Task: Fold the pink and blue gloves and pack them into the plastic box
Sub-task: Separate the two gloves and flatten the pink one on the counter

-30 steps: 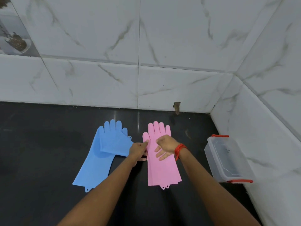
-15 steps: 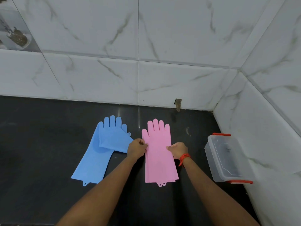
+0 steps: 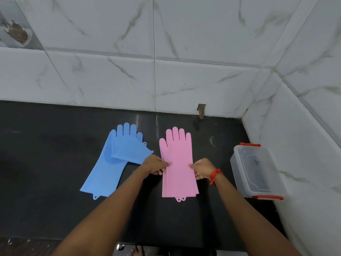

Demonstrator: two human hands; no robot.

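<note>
left hand [image 3: 155,164] and right hand [image 3: 202,168] fingers clamp the flat pink rubber gloves [image 3: 178,150], centre frame, unfolded; blue rubber gloves [image 3: 110,163] half-folded; clear plastic box [image 3: 238,169] unpacked.

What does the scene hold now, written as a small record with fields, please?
surface: dark counter against white tiled walls
pink gloves: stacked flat, unfolded, fingers toward the wall
blue gloves: left of the pink ones, one part folded over
plastic box: clear, red clips, at the right wall, no glove inside
left hand: pinches the pink gloves' left edge
right hand: pinches their right edge
task state: nothing packed yet
</note>
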